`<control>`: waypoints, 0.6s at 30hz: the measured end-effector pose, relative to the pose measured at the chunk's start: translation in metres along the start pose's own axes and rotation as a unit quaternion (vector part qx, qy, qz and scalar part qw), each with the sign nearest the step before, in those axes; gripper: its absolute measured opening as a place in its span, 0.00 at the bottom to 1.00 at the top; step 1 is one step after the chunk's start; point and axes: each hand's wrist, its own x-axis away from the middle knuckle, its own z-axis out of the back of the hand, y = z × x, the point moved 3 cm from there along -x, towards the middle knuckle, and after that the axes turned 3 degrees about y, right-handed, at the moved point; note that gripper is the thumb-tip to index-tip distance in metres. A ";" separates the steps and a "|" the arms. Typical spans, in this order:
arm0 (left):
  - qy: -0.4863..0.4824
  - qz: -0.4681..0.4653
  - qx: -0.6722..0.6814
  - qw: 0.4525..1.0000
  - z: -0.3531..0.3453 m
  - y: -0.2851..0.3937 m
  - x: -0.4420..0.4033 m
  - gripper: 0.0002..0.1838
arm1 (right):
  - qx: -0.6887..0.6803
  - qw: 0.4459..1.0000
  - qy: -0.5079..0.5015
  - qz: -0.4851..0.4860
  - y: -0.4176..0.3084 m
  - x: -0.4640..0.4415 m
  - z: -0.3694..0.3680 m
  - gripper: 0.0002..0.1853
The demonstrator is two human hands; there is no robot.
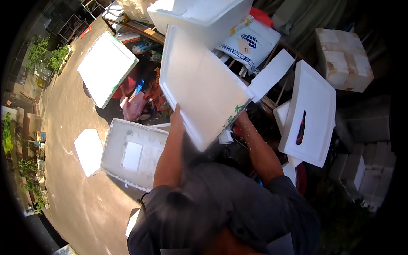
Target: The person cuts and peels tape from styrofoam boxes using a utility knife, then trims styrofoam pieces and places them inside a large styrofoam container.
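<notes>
A large white foam lid (199, 80) with green marks on its lower right corner is held up in front of me, tilted. My left hand (177, 118) grips its left edge, the fingers partly hidden by the panel. On the lower right corner, beside the green marks, my right hand (242, 119) holds the same lid. Behind its top edge is a white foam box (199, 15). To the right, a screwdriver (301, 128) with a red and black handle lies on another white foam lid (316, 97).
An open foam box (112, 148) stands on the ground at left, beside a white piece (89, 152). Another foam lid (106, 68) lies further up. A printed white sack (250, 42) and a taped box (344, 59) are at upper right. Several foam boxes (374, 170) stand at far right.
</notes>
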 end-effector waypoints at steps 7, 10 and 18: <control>0.094 -0.119 0.009 0.988 0.042 0.045 -0.014 0.32 | 0.005 0.974 0.054 0.221 -0.114 0.072 0.006 0.13; 0.148 -0.166 -0.018 0.975 0.046 0.057 -0.013 0.32 | 0.062 0.967 0.091 0.230 -0.124 0.070 -0.010 0.13; 0.196 -0.281 -0.007 0.939 0.038 0.097 0.030 0.33 | 0.264 0.933 0.142 0.198 -0.136 0.067 -0.020 0.14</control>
